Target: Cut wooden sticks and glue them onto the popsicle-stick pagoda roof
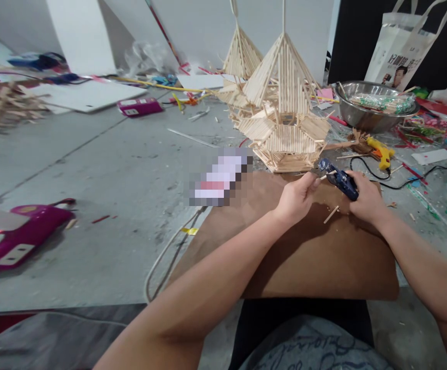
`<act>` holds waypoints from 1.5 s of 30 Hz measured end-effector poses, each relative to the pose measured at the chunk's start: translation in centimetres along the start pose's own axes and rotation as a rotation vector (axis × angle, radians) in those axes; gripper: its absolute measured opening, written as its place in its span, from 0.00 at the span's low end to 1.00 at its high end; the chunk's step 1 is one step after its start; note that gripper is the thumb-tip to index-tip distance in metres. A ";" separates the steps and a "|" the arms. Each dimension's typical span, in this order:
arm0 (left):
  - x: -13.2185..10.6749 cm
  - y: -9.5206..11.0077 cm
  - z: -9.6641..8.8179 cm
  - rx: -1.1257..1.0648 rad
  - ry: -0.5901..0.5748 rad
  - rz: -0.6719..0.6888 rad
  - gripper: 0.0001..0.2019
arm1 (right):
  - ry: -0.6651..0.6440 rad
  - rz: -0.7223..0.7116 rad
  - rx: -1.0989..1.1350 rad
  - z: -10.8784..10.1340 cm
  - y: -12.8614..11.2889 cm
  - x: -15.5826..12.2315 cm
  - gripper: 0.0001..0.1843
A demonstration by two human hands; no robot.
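Note:
My left hand [296,199] pinches a short thin wooden stick [328,175] over the brown board [223,246]. The stick's far end meets the head of a dark blue hand tool [342,183], whose exact kind I cannot make out. My right hand [367,199] is wrapped round this tool from the right. Below the hands, a loose piece of stick [331,214] lies on the board among small crumbs. Just beyond the hands stands a model building [289,139] made of wooden sticks, with a pointed roof [285,72] behind its lower tier.
A phone [221,177], blurred out, lies at the board's left edge with a cable. Purple power strips [23,236] sit to the left. On the right are a yellow glue gun [380,153], a steel bowl [375,110], a white bag [398,51] and scattered wrappers.

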State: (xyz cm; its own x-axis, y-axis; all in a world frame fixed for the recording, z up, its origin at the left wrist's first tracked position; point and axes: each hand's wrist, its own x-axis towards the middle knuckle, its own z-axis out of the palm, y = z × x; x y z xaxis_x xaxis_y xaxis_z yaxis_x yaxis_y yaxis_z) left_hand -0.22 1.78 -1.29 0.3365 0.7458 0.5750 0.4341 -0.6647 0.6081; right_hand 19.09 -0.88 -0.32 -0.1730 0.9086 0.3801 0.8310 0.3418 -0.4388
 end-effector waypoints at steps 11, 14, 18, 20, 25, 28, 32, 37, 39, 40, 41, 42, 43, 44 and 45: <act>0.1 0.3 -0.1 -0.024 -0.015 -0.007 0.14 | -0.023 0.018 0.009 0.2 0.0 0.0 0.25; 0.1 0.2 0.0 -0.022 -0.017 -0.011 0.15 | -0.017 0.021 0.017 0.2 0.0 0.0 0.24; 0.1 0.3 -0.1 -0.009 -0.024 -0.025 0.15 | -0.026 0.028 0.007 0.1 -0.1 -0.1 0.23; 0.1 0.3 -0.1 -0.006 -0.023 -0.027 0.15 | -0.033 0.041 -0.006 0.0 -0.2 0.0 0.22; 0.1 0.6 -0.1 -0.002 -0.022 -0.009 0.14 | -0.060 0.071 -0.075 -0.2 -0.3 -0.1 0.19; -0.1 0.7 -0.2 0.015 -0.014 -0.014 0.13 | -0.071 0.095 -0.120 -0.4 -0.7 -0.2 0.16; -0.4 1.0 -0.1 0.062 0.002 -0.040 0.12 | -0.093 0.137 -0.175 -0.6 -1.3 -0.2 0.14; -0.5 1.3 0.3 0.106 0.029 -0.079 0.12 | -0.118 0.152 -0.256 -0.5 -1.5 -0.1 0.13; -0.5 1.4 0.4 0.095 0.043 -0.093 0.12 | -0.114 0.147 -0.264 -0.3 -1.4 -0.1 0.14; -0.5 1.4 0.5 0.084 0.045 -0.099 0.12 | -0.108 0.145 -0.261 -0.3 -1.4 -0.1 0.14; -0.5 1.4 0.5 0.070 0.043 -0.104 0.13 | -0.100 0.145 -0.255 -0.2 -1.2 0.0 0.14; -0.4 1.3 0.6 0.051 0.035 -0.106 0.13 | -0.091 0.145 -0.246 -0.2 -1.1 0.0 0.15; -0.4 1.2 0.6 0.028 0.023 -0.105 0.13 | -0.083 0.143 -0.232 -0.1 -0.9 0.0 0.15; -0.3 1.1 0.6 -0.002 0.008 -0.103 0.13 | -0.076 0.138 -0.213 -0.1 -0.7 0.0 0.16; -0.2 1.0 0.6 -0.035 -0.008 -0.102 0.13 | -0.070 0.126 -0.188 -0.1 -0.4 0.0 0.17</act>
State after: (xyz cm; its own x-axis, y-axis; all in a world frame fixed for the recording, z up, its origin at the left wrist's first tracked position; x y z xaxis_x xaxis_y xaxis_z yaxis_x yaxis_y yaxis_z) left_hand 0.70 1.03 -1.14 0.2984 0.8100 0.5048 0.4368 -0.5862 0.6823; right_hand 18.77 -1.05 -0.09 -0.0928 0.9579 0.2718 0.9310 0.1803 -0.3173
